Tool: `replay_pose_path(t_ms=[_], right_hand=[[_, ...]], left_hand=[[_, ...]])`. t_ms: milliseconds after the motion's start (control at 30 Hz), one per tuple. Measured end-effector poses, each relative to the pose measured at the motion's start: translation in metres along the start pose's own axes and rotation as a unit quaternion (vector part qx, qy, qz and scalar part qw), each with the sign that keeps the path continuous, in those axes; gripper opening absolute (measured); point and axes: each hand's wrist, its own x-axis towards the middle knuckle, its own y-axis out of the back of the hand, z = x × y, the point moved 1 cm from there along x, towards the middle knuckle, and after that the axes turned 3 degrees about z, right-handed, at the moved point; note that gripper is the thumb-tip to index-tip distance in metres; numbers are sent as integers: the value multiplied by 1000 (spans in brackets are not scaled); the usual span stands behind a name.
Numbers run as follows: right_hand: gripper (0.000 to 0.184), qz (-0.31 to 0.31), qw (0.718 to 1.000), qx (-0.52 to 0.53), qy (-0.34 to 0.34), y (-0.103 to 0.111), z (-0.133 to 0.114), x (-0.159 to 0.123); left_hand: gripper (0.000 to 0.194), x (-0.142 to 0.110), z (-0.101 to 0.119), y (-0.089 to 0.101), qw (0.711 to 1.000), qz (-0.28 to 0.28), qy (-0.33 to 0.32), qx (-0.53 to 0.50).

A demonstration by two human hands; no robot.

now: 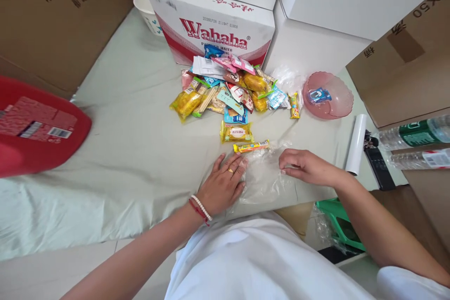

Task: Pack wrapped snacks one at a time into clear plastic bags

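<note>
A clear plastic bag (263,176) lies flat on the table's near edge. My left hand (224,183) rests flat on its left side, fingers stretched out. My right hand (303,166) sits on the bag's right edge with fingers curled, pinching the plastic. Just beyond my hands lie a thin yellow snack stick (251,146) and a yellow wrapped snack (236,132). Farther back is a heap of several mixed snack packets (230,86).
A white and red Wahaha carton (214,23) stands behind the heap. A pink bowl (333,103) holding a blue packet sits right. A white roll (356,144), water bottles (418,133), a red container (35,126) at left, paper cups (149,11) and cardboard boxes (404,51) surround the table.
</note>
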Motion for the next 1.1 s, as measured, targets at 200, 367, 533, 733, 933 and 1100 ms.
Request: replay_pose_path(t_ms=[200, 367, 533, 733, 933, 1100], right_hand=[[11, -104, 993, 15, -46, 47, -24, 27], [11, -117, 992, -14, -49, 57, -28, 47], [10, -38, 989, -141, -21, 65, -39, 78], [16, -28, 953, -300, 11, 50, -81, 134], [26, -43, 943, -321, 84, 6, -93, 169], [32, 149, 963, -180, 136, -32, -65, 129]], left_hand=[[57, -1, -1, 0, 1000, 5, -3, -13], [58, -1, -4, 2, 999, 6, 1, -36], [59, -6, -1, 4, 992, 123, -20, 5], [63, -15, 14, 1, 942, 279, -86, 163], [47, -3, 19, 7, 979, 113, -106, 131], [48, -10, 13, 5, 990, 54, 55, 115]])
